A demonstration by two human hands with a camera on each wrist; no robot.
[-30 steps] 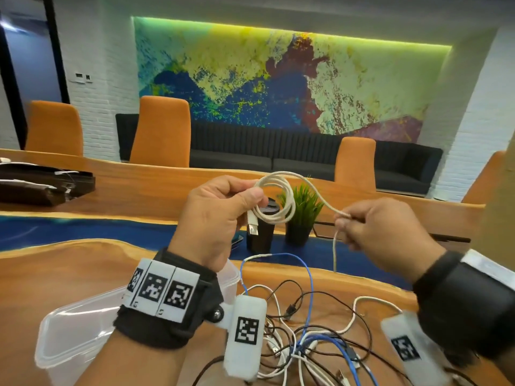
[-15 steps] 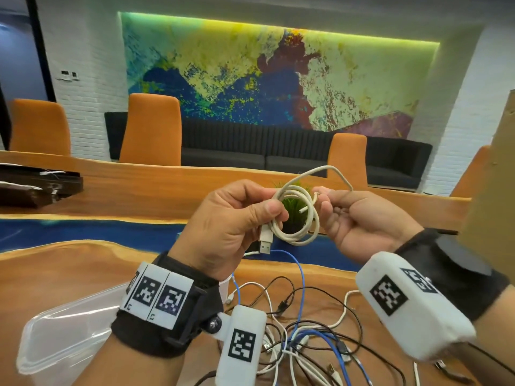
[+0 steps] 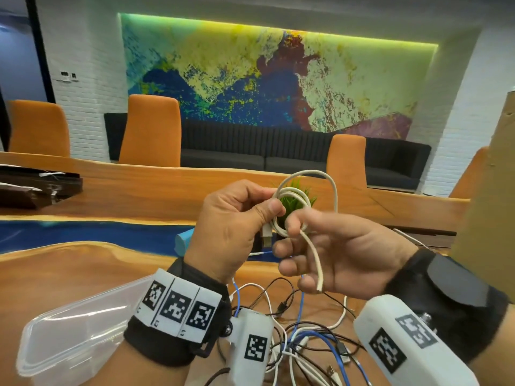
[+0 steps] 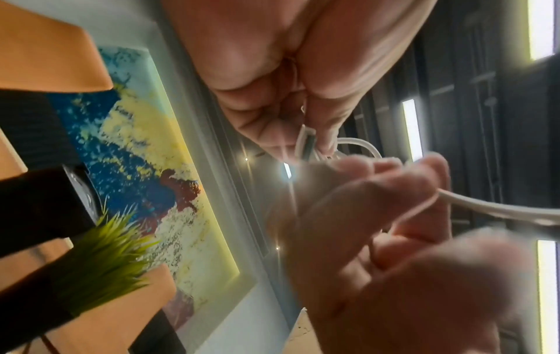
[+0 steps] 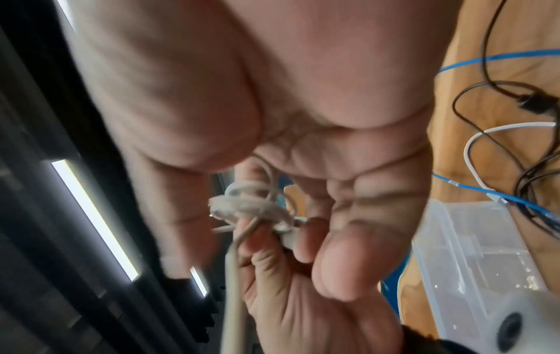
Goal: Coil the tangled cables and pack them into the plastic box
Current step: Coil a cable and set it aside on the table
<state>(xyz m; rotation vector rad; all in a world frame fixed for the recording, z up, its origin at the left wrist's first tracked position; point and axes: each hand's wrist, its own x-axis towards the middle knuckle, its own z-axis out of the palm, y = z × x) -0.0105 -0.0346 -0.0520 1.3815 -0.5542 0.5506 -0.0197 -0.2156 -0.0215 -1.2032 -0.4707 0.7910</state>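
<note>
In the head view my left hand (image 3: 271,200) pinches a small coil of white cable (image 3: 289,195) between thumb and fingers, held up above the table. Its USB plug (image 3: 266,238) hangs below the thumb. My right hand (image 3: 295,246) curls its index finger over the coil, and the cable's loose tail (image 3: 313,257) runs down across its fingers. One wider loop (image 3: 333,190) stands above the coil. The right wrist view shows the coil (image 5: 251,206) bunched at the fingertips. The clear plastic box (image 3: 69,335) sits at the lower left. A tangle of cables (image 3: 306,338) lies below my hands.
A small potted plant (image 3: 299,203) stands just behind the coil. Dark folders (image 3: 36,188) lie at the far left of the wooden table (image 3: 83,260). A cardboard sheet (image 3: 490,218) rises at the right edge. Orange chairs (image 3: 150,129) line the far side.
My right hand pulled the cable out to the right, then brought it back to the coil. Another loop is on the coil, and only a short tail lies across the right fingers.
</note>
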